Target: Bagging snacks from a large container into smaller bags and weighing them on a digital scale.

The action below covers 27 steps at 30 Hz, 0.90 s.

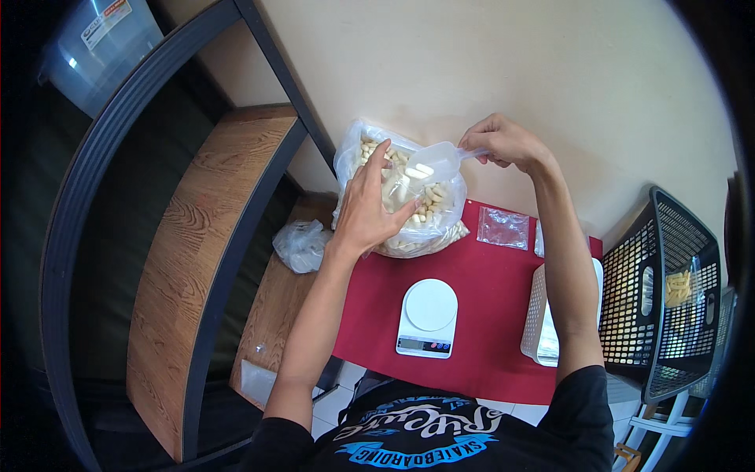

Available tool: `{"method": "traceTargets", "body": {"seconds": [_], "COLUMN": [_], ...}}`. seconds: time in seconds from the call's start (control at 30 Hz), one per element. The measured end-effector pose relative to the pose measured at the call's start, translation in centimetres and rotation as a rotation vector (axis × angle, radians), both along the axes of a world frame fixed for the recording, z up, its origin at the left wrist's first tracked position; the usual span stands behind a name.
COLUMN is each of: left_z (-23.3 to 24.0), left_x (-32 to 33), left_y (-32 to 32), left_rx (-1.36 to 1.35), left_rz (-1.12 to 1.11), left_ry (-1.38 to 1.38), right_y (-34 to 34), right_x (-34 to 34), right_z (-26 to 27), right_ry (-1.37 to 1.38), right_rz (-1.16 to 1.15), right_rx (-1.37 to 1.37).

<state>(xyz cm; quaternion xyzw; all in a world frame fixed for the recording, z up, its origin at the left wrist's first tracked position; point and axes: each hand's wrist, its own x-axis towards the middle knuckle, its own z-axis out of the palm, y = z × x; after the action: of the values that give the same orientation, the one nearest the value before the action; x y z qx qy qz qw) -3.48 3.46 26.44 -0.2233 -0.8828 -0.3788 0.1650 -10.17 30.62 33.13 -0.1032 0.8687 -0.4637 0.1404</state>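
A large clear plastic bag [407,245] full of pale, finger-shaped pieces stands at the back of a red table [489,307]. Over its mouth, my right hand [501,141] grips the handle of a translucent plastic scoop [439,162] with a few pieces in it. My left hand [371,206] is spread beside the scoop, thumb and fingers around a small clear plastic bag [395,186] with pale pieces inside. A white digital kitchen scale [432,304] lies nearer me, its round platform bare.
Flat clear bags [503,228] lie at the table's back right. A white perforated basket [534,318] is under my right forearm, with a black plastic crate [655,295] beyond it. Wooden shelves [194,236] stand at left; a crumpled plastic bag [302,246] sits on the lower one.
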Motion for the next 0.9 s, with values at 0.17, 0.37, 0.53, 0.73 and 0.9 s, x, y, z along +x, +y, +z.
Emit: {"method": "traceTargets", "body": {"seconds": [0.17, 0.37, 0.53, 0.73, 0.9], "left_z": [-0.6, -1.9, -2.5, -3.1, -2.1], "left_x": [0.6, 1.4, 2.3, 3.9, 7.0], "left_y": [-0.6, -2.3, -2.6, -1.8, 1.3], "left_rx": [0.100, 0.447, 0.730, 1.067, 1.064], "left_rz": [0.065, 0.007, -0.066, -0.133, -0.147], "left_ry": [-0.050, 0.052, 0.158, 0.001, -0.109], "right_y": [0.7, -0.9, -5.6, -5.1, -5.0], "right_x": [-0.7, -1.0, 1.8, 5.5, 13.5], "right_z": [-2.8, -7.0, -9.5, -9.2, -4.4], "right_ry": [-0.175, 0.232, 0.538, 0.817, 0.338], "right_rz": [-0.132, -0.154, -0.111, -0.208, 0.183], "right_rx": [-0.312, 0.028, 0.288, 0.414, -0.219]}}
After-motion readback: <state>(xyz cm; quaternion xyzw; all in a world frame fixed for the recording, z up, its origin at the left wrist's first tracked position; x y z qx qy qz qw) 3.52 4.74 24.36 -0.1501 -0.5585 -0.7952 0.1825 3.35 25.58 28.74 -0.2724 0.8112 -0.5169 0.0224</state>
